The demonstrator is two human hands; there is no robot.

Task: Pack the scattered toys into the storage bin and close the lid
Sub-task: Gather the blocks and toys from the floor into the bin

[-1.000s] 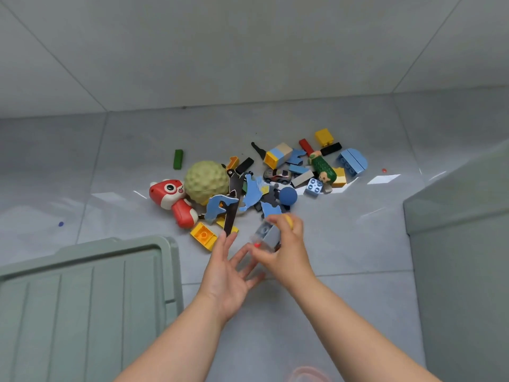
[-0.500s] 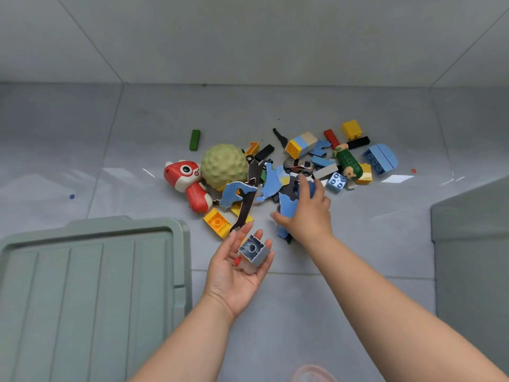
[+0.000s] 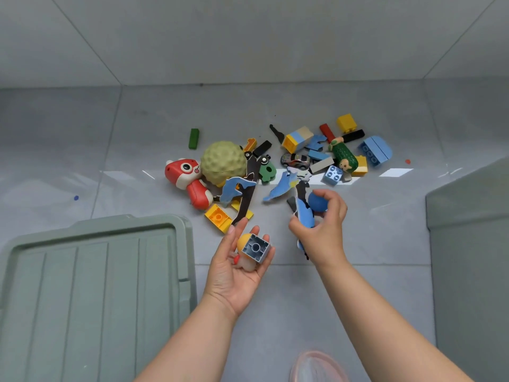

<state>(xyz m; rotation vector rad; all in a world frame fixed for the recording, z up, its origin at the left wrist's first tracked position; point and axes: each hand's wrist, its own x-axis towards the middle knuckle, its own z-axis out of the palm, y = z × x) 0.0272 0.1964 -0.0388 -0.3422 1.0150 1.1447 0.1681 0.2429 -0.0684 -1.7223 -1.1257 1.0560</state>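
Note:
Scattered toys lie in a pile on the grey floor: a red fish toy (image 3: 190, 180), a green bumpy ball (image 3: 222, 162), several bricks such as a yellow brick (image 3: 218, 218), and a toy car (image 3: 295, 160). My left hand (image 3: 237, 267) is palm up and cradles a grey brick (image 3: 255, 248) with a small white and orange toy beside it. My right hand (image 3: 321, 230) grips a blue ball (image 3: 317, 201) and blue flat pieces (image 3: 305, 216) just above the floor. The green lid (image 3: 93, 293) lies at the lower left.
A green bin wall (image 3: 471, 244) rises at the right edge. A lone green brick (image 3: 193, 138) lies left of the pile. A light blue double brick (image 3: 376, 151) sits at the pile's far right. A pink object (image 3: 316, 366) shows at the bottom edge.
My right hand has picked up the blue ball and blue flat pieces from the pile and drawn back toward me. My left hand still holds the grey brick, now slightly raised.

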